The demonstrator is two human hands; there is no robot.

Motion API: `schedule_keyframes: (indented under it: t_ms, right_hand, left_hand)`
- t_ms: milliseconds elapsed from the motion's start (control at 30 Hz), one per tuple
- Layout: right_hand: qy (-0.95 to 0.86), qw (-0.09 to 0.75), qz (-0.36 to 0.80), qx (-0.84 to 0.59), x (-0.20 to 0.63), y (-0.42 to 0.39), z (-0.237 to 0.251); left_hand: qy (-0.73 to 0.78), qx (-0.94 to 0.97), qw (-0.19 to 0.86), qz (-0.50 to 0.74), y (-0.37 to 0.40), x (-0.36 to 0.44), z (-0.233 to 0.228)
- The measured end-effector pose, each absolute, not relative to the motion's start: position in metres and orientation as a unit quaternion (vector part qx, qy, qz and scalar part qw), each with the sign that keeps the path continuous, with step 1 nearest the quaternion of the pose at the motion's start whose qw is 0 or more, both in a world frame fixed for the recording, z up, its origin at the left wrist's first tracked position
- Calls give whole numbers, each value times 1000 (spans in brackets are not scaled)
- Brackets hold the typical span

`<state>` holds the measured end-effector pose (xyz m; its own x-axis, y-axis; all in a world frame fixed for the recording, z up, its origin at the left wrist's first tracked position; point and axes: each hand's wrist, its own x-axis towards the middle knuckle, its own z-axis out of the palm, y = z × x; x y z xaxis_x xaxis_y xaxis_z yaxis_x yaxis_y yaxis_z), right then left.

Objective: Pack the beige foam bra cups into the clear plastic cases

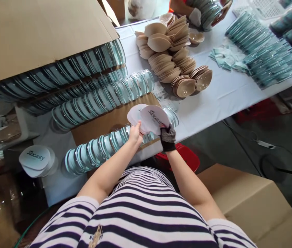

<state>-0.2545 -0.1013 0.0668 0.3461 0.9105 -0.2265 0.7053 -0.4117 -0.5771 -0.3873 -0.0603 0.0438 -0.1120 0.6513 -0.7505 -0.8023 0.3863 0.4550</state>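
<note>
My bare left hand (136,133) pinches a few rounded white printed cards (133,114), its thumb lying on top. In a dark mesh glove, my right hand (168,138) grips the right edge of another such card (154,119), which overlaps the others and reads "beauty". Just beneath both hands runs a row of clear round containers with pale bluish labels (104,146). More of the same cards lie in a loose pile (35,158) at the table's left end.
A second container row (104,96) lies behind, beside a large cardboard box (39,31). Stacked beige cups (161,63) stand farther back, with teal packets (228,57) and more containers (251,41) rightward. Across the table, a co-worker's gloved hand (195,17) holds containers. Below right is a carton (246,193).
</note>
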Motion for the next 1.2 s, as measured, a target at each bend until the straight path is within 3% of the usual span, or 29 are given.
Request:
schedule_keyframes:
  t_ms: [100,233,500,967,1200]
  right_hand:
    - [-529,94,207,-818,-226,-152,70]
    - [-637,-14,248,-729,-223,-207,69]
    - [-657,-120,261,-697,-263,-172,72]
    - [-619,-124,290,-720,-284,-140,37]
    - [-568,-57,424,-703,-290,-122,27]
  left_hand:
    - [512,-91,638,568,-45,-399,45]
    - [522,-113,629,565,-34,-410,39]
    - [524,-130,639,548,-34,-416,32]
    - [510,-139,643,554,-37,-417,31]
    - [514,-133,642,553,-39,-416,34]
